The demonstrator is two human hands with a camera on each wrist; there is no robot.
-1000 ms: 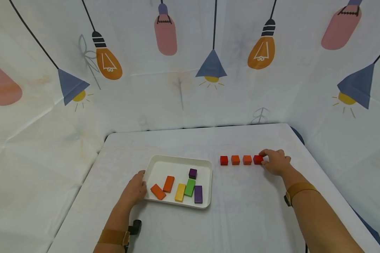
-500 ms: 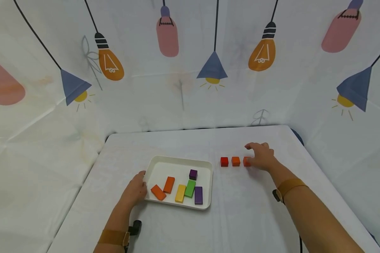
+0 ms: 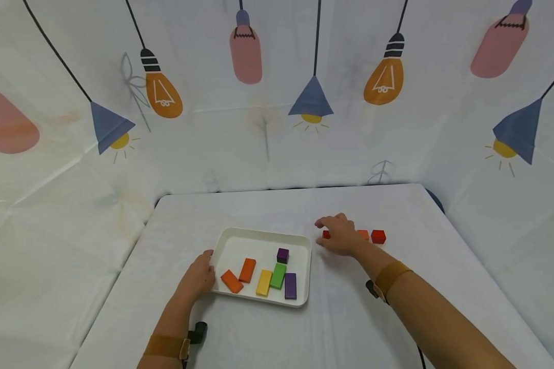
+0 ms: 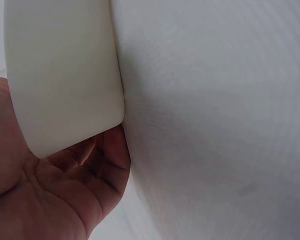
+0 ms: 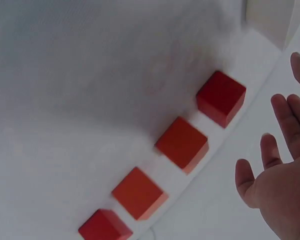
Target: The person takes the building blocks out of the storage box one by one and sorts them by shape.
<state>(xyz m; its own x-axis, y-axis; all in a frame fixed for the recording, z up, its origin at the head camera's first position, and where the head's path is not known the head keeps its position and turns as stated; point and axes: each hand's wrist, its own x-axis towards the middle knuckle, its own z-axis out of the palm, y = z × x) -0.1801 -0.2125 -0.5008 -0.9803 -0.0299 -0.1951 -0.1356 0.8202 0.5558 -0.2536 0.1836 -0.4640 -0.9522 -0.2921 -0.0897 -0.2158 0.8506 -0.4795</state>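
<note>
At the left end of a white tray (image 3: 264, 234), my left hand (image 3: 198, 274) grips the rim. In the left wrist view, the curled fingers (image 4: 102, 172) reach beneath the tray's wall (image 4: 65, 75). Over a row of cubes to the tray's right hovers my right hand (image 3: 341, 236), thumb and fingers apart and holding nothing. It is nearest the leftmost red cube (image 3: 325, 234), which it partly hides. The right wrist view has the whole row: that red cube (image 5: 221, 99), an orange cube (image 5: 182, 145), another orange cube (image 5: 139, 193) and a second red cube (image 5: 105, 225).
Inside the tray lie two orange blocks (image 3: 247, 270), a yellow block (image 3: 264, 283), a green block (image 3: 278, 276), a purple block (image 3: 290, 286) and a dark purple cube (image 3: 283, 255). White cloth covers the table (image 3: 268, 338). A lamp-printed curtain (image 3: 258, 138) hangs behind it.
My right hand has left the rightmost red cube and moved left along the row to the leftmost one. The cubes stay in their row. My left hand keeps its grip on the tray.
</note>
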